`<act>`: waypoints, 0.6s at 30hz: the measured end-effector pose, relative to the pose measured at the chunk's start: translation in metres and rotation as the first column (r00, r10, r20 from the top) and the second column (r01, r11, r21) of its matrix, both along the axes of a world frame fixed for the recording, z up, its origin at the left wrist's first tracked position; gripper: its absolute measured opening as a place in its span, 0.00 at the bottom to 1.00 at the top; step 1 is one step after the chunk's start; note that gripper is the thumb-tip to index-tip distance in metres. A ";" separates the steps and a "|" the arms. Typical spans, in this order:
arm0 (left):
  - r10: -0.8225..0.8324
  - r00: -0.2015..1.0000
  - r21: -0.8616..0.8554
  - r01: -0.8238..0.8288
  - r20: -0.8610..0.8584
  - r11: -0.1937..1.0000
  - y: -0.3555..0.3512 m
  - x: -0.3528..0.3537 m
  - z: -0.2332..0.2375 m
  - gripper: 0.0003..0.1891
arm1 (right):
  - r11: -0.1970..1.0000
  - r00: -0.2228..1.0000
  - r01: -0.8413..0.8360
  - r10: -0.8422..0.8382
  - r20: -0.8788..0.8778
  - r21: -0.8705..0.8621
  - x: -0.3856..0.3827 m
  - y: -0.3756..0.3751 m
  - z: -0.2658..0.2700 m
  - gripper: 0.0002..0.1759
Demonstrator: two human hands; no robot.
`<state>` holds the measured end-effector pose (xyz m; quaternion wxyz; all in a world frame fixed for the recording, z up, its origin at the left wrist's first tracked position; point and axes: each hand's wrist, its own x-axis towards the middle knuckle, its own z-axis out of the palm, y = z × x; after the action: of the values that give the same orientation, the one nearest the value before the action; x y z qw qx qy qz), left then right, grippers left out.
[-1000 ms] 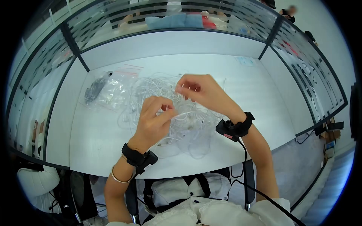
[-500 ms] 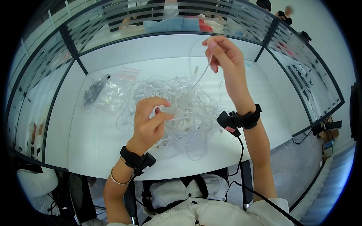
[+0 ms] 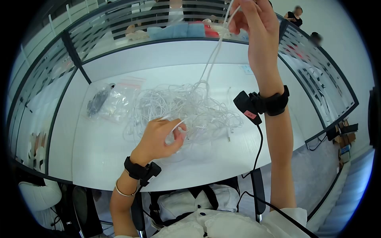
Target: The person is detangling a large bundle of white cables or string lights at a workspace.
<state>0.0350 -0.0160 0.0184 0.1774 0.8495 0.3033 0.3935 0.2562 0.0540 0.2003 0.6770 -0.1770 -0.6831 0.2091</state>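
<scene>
A tangled heap of thin white cables [image 3: 170,99] lies on the white table, with some small plugs showing at its edges. My right hand [image 3: 260,27] is raised high above the far edge of the table, its fingers closed on white cable strands [image 3: 212,57] that stretch up from the heap. At the near left side of the heap, my left hand [image 3: 158,139] is curled, thumb and index finger meeting around a length of white cable. Both wrists wear black straps with small devices.
Clear plastic bags [image 3: 119,99], one holding dark grey contents, lie left of the heap. A partition [image 3: 166,53] with striped glass surrounds the table. A black wire [image 3: 260,146] runs from the right wrist device. People are visible beyond the glass.
My right hand has risen up and away, drawing cable strands taut from the heap. My left hand has turned and closed its fingers around a cable.
</scene>
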 end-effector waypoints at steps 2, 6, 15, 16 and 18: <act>0.017 0.995 -0.106 -0.007 0.097 0.994 0.006 -0.007 -0.009 0.04 | 0.996 1.000 0.001 -0.002 0.015 0.093 0.002 0.003 0.006 0.15; 0.110 0.865 -0.261 0.025 0.490 0.965 0.010 -0.014 -0.004 0.15 | 0.993 0.992 0.114 -0.113 -0.057 0.013 0.009 -0.009 0.018 0.14; 0.410 0.288 -0.405 -0.079 0.866 0.911 0.049 -0.097 -0.001 0.17 | 0.966 0.943 0.255 -0.259 -0.210 -0.047 0.084 0.018 -0.002 0.12; 0.418 0.234 -0.414 -0.066 0.878 0.908 0.052 -0.108 -0.004 0.16 | 0.975 0.956 0.221 -0.222 -0.192 -0.031 0.092 0.021 -0.006 0.13; 0.451 0.185 -0.447 -0.065 0.873 0.892 0.057 -0.121 -0.006 0.14 | 0.973 0.957 0.223 -0.229 -0.181 -0.050 0.095 0.020 -0.015 0.14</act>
<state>-0.0864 0.0405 0.0120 0.3863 0.3185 0.3265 0.8017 0.3512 0.0742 0.1848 0.7545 -0.2434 -0.5892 0.1560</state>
